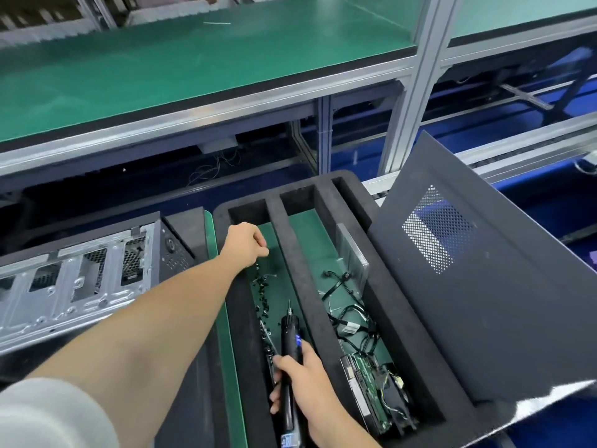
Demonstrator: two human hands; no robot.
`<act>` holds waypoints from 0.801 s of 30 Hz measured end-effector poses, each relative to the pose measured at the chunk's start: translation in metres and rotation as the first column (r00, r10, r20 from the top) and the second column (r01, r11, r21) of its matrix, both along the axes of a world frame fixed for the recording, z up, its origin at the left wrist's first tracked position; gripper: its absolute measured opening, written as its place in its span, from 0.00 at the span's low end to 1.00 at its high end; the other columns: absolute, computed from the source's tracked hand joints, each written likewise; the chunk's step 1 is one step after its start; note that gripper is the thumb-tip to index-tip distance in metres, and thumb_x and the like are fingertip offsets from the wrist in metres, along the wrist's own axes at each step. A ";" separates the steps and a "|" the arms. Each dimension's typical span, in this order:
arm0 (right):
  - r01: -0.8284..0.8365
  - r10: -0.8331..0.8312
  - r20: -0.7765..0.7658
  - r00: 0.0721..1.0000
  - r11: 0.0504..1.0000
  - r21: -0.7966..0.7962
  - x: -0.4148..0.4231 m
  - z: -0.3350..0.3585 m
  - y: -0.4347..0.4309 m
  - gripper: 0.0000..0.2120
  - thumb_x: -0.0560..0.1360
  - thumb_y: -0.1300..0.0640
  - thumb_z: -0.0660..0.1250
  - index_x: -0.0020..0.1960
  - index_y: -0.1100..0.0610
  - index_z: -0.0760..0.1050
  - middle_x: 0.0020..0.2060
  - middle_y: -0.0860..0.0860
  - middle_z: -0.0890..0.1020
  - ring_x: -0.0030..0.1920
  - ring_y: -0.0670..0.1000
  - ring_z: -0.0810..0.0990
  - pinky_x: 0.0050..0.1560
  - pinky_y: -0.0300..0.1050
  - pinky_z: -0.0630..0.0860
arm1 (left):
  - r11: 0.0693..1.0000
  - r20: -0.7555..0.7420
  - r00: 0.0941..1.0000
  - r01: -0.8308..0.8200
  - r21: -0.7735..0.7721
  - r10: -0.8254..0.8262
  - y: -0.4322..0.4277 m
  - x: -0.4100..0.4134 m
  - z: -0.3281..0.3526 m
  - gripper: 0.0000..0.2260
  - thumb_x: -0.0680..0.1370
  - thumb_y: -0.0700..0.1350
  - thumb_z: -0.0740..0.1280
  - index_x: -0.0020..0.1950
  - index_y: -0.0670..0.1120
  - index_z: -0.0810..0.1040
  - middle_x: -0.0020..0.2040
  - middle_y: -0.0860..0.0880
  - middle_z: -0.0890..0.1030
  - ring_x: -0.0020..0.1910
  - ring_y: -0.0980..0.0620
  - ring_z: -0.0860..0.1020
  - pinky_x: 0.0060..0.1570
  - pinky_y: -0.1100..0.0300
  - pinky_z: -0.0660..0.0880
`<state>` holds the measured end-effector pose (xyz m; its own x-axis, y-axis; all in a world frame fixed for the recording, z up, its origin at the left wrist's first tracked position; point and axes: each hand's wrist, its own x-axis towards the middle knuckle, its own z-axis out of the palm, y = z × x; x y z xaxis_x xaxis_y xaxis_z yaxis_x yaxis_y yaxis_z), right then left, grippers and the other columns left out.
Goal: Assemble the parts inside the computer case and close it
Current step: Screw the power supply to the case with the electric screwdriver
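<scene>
Head view. We record the left hand [247, 244] reaching into the left compartment of the black foam tray [323, 180]. Its fingers are curled downward just above a scatter of small black screws [263, 286]. We cannot tell whether it holds anything.

The right hand [303, 373] grips a black electric screwdriver [288, 337] in the same compartment, bit pointing away from the person.

The middle compartment holds loose black cables [352, 321], a drive with its green circuit board showing [371, 389] at the near end, and a grey metal unit [352, 253] leaning against the right wall.

The computer case [80, 279] lies on its side left of the tray, open, with its bare metal frame facing up. Its black side panel [484, 302], with a perforated vent, rests tilted on the tray's right edge.
</scene>
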<state>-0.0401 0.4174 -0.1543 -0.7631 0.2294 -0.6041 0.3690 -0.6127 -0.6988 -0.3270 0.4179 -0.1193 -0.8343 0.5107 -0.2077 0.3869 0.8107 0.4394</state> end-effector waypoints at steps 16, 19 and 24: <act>-0.010 0.049 -0.283 0.958 0.990 0.140 0.007 0.087 0.019 0.15 0.81 0.58 0.67 0.66 0.51 0.71 0.39 0.55 0.78 0.31 0.56 0.76 0.32 0.50 0.78 | 0.640 0.837 0.530 -0.598 0.482 -0.135 -0.044 0.073 0.097 0.11 0.78 0.29 0.68 0.61 0.35 0.80 0.57 0.37 0.84 0.56 0.43 0.84 0.52 0.58 0.82; -0.047 0.108 -0.342 0.933 0.982 0.182 0.022 0.111 0.018 0.13 0.80 0.59 0.67 0.64 0.50 0.73 0.39 0.56 0.77 0.32 0.56 0.76 0.33 0.51 0.78 | 0.550 0.839 0.503 -0.649 0.525 -0.207 -0.058 0.097 0.121 0.12 0.78 0.28 0.66 0.58 0.35 0.83 0.58 0.37 0.84 0.57 0.43 0.84 0.51 0.59 0.82; -0.120 0.204 -0.396 0.895 0.966 0.227 0.054 0.139 0.009 0.13 0.76 0.56 0.68 0.59 0.47 0.76 0.39 0.56 0.77 0.32 0.57 0.76 0.31 0.50 0.77 | 0.436 0.828 0.494 -0.705 0.559 -0.264 -0.086 0.142 0.148 0.14 0.74 0.29 0.69 0.58 0.38 0.85 0.55 0.39 0.85 0.55 0.47 0.84 0.53 0.59 0.81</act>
